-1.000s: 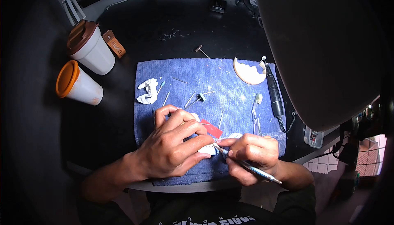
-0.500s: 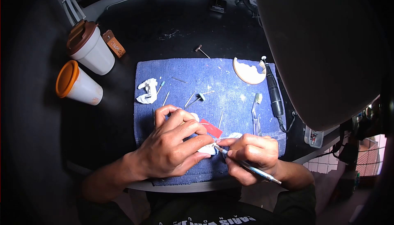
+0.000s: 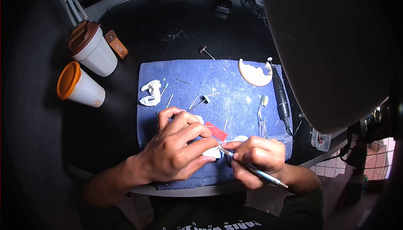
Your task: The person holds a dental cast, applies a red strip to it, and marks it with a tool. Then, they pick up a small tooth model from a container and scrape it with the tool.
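Note:
My left hand [image 3: 176, 146] is closed around a small white plaster-like piece [image 3: 213, 153], which shows between the fingertips and has a dark blue patch at its right end. Most of that piece is hidden by the fingers. In my right hand [image 3: 259, 156] is a slim mechanical pencil [image 3: 268, 177], its tip at the right end of the white piece. Just beyond the fingers lies a red rectangular sheet [image 3: 217, 132]. The blue cloth [image 3: 189, 68] spreads beneath both hands.
On the cloth lie a horseshoe-shaped white cast [image 3: 152, 94], several thin rotary bits [image 3: 205, 99], a toothbrush [image 3: 261, 108], a cut-out cream disc [image 3: 254, 75] and a black handpiece [image 3: 280, 91]. Two lidded cups [image 3: 94, 54] stand left. A dark lamp-like shape [image 3: 327, 49] looms at right.

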The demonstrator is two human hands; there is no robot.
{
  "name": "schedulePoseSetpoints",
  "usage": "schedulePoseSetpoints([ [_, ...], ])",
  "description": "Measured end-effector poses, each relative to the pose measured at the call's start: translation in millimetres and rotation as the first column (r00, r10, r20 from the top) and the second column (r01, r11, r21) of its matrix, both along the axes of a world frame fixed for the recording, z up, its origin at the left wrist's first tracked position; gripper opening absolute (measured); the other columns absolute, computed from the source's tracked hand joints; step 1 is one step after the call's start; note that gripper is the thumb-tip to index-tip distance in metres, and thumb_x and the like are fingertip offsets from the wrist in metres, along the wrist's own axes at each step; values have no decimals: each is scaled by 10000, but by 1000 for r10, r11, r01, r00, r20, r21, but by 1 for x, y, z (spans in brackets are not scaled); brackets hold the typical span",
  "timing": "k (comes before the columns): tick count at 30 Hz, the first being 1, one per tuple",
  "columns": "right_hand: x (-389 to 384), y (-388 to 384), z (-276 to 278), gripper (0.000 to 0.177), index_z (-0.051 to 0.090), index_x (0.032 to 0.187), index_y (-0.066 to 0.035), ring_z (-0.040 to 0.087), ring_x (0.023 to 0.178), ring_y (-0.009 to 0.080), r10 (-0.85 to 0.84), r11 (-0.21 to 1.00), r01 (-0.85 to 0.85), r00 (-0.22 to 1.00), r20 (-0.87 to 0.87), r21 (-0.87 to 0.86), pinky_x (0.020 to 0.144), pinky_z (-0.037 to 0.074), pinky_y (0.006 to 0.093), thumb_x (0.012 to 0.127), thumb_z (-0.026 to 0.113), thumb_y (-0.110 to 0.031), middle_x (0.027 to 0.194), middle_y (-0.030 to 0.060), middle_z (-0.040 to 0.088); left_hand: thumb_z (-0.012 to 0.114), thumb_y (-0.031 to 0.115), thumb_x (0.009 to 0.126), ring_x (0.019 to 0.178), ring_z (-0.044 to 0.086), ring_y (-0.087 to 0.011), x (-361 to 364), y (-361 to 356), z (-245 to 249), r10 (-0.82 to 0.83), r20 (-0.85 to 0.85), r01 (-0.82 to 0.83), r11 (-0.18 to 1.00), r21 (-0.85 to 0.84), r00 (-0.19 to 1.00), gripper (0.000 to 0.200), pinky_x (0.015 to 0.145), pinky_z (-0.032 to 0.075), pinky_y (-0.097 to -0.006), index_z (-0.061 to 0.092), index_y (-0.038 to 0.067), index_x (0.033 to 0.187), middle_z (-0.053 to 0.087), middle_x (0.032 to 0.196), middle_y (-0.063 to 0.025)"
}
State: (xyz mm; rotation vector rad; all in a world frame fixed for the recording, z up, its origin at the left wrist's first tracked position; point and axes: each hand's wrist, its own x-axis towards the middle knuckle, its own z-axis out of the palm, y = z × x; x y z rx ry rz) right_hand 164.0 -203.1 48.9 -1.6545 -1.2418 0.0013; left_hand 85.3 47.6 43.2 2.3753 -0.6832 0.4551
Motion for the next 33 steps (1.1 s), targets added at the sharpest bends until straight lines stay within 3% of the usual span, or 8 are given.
schedulePoseSetpoints([
  [13, -1, 2, 4, 132, 662, 744, 32, 803, 740, 273, 1, 1000, -1, 1000, -13, -3, 775, 700, 370, 720, 788, 65, 751, 127, 698, 898, 289, 813, 1076, 623, -211, -1, -1, -2, 9, 9, -9, 1000, -13, 1000, 293, 1054, 338, -465, 821, 144, 1057, 723, 1049, 25],
  [22, 1, 3, 4, 130, 667, 750, 26, 815, 777, 283, 34, 999, -34, 999, 40, 4, 741, 694, 355, 720, 788, 62, 747, 122, 692, 903, 291, 810, 1075, 620, -206, 0, -1, -1, 10, 10, -10, 1000, -8, 1000, 292, 1048, 338, -457, 823, 148, 1052, 722, 1045, 25],
  [25, 2, 0, 1, 182, 647, 823, 11, 814, 746, 274, 40, 999, -39, 998, 44, -5, 754, 715, 408, 727, 780, 90, 782, 117, 709, 905, 290, 808, 1077, 619, -205, 0, -1, -1, 14, 12, -13, 1000, -6, 1000, 293, 1046, 339, -457, 823, 146, 1050, 722, 1046, 24],
  [28, -1, 0, 2, 128, 674, 760, 21, 824, 807, 291, -4, 1000, 4, 1000, 15, -12, 663, 667, 331, 716, 789, 54, 745, 123, 689, 907, 290, 807, 1074, 620, -206, 0, -1, -1, 11, 17, -11, 1000, -10, 1000, 298, 1044, 341, -456, 821, 144, 1053, 724, 1043, 24],
  [33, 0, 2, 1, 126, 660, 761, 18, 813, 767, 285, 2, 999, -2, 1000, 1, 40, 698, 678, 341, 715, 767, 66, 734, 122, 681, 913, 283, 805, 1054, 632, -206, 1, -1, 0, 8, 7, -8, 1000, -23, 1000, 311, 1042, 346, -449, 820, 139, 1065, 737, 1034, 24],
])
